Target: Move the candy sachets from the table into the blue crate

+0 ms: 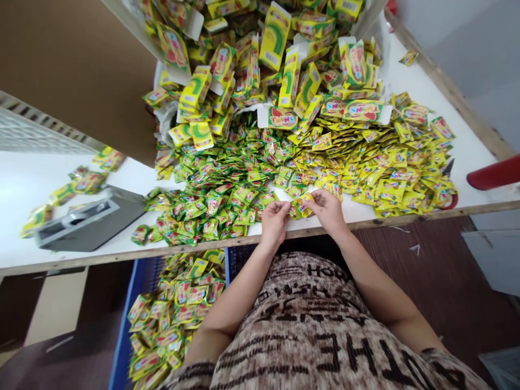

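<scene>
Just over the front edge of the table, my left hand point(274, 221) is closed in a pinch, thumb against fingers. A small green packet point(293, 209) shows at its fingertips. Close beside it, the fingers of my right hand point(328, 210) are closed on a small yellow candy packet point(305, 205). A spread-out heap of green packets point(215, 203) lies ahead of my left hand. On the other side, yellow packets point(390, 179) are piled ahead of my right hand. Both heaps reach close to my fingertips.
Small yellow boxes point(276, 35) overflow a white container at the back. A grey tape dispenser point(91, 219) and a cardboard box point(81, 65) stand left. Below is a blue crate point(129, 319) of filled boxes. A red cylindrical object point(495, 173) and red-handled scissors point(450, 201) are right.
</scene>
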Tool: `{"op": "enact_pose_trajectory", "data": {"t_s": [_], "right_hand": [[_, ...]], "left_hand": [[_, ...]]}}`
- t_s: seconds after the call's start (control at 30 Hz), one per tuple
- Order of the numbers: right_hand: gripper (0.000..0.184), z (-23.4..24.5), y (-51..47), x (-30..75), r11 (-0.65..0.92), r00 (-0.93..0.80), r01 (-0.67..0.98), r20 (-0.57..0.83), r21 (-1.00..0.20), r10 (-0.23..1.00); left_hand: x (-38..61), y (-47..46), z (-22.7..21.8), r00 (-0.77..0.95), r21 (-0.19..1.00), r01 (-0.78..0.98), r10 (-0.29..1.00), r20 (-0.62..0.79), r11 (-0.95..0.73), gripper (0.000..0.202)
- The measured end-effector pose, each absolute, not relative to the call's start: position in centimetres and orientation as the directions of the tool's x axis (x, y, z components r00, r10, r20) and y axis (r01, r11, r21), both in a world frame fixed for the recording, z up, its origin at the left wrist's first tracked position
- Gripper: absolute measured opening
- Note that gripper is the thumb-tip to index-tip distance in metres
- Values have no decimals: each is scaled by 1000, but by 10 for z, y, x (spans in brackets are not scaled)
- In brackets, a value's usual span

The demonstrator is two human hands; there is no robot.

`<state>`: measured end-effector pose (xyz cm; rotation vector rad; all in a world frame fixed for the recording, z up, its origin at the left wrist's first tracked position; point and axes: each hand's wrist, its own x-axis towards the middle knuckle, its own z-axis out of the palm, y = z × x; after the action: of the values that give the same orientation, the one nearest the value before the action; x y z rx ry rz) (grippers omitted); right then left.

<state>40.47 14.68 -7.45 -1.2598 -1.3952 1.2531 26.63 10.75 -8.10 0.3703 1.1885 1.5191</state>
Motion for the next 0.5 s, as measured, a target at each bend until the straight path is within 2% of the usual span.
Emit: {"op": "enact_pose_trajectory", "data": {"t_s": [0.1,0.17,0.23,0.3,0.4,0.5], "right_hand": [[31,-70,141,397,62,-94,213,43,-975,995],[26,-68,138,393,147,-80,317,129,-937,988],[25,-68,137,392,185,-90,351,164,-918,982],[29,-69,138,393,139,-118,283,109,-949,987],[36,-70,142,398,-91,-202,81,-106,-993,974],[40,-68,145,403,-133,-267,49,-141,-990,953]], "left_hand": [[272,105,-82,-393,846,-530,865,-312,64,29],[274,104,-80,-387,821,-570,867,-314,43,30],[274,102,-76,-349,803,-594,886,-305,43,31],[270,101,-73,-303,808,-586,911,-280,53,36],[262,99,-70,-219,792,-600,930,-295,110,42],[254,98,-70,-123,752,-631,933,-338,189,39]]}}
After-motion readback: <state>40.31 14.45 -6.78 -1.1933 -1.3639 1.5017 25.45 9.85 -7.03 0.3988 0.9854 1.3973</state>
